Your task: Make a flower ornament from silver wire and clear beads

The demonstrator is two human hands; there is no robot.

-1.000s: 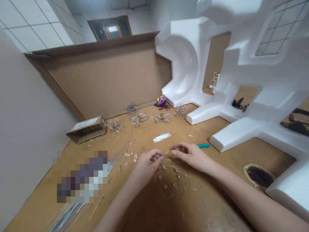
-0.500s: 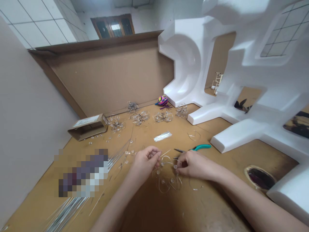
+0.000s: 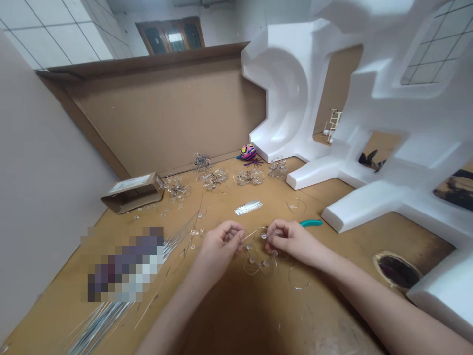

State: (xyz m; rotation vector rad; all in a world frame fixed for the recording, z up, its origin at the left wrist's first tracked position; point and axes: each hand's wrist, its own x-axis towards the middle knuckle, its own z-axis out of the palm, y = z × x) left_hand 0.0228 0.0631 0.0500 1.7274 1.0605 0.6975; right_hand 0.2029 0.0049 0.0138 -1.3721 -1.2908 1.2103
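Observation:
Between my hands hangs a looped wire piece with clear round beads (image 3: 265,264), just above the table. My left hand (image 3: 223,241) is closed, thumb against the fingers, on the piece's left side; a thin straight wire end sticks out past the fingertips. On the other side, my right hand (image 3: 288,239) pinches the piece near one of its beads. Pliers with a green handle (image 3: 311,223) lie behind my right hand, which hides their jaws. A loose curved wire (image 3: 298,285) rests on the table just below that hand.
Several finished-looking wire-and-bead clusters (image 3: 249,178) stand in a row at the back. A stack of short wires (image 3: 248,207) lies mid-table. Long wires (image 3: 99,320), loose beads (image 3: 192,232) and an open cardboard box (image 3: 133,192) are on the left. White moulded foam (image 3: 343,217) borders the right.
My right hand has risen slightly and turned, lifting the right side of the beaded wire piece and covering the plier jaws. My left hand has barely moved.

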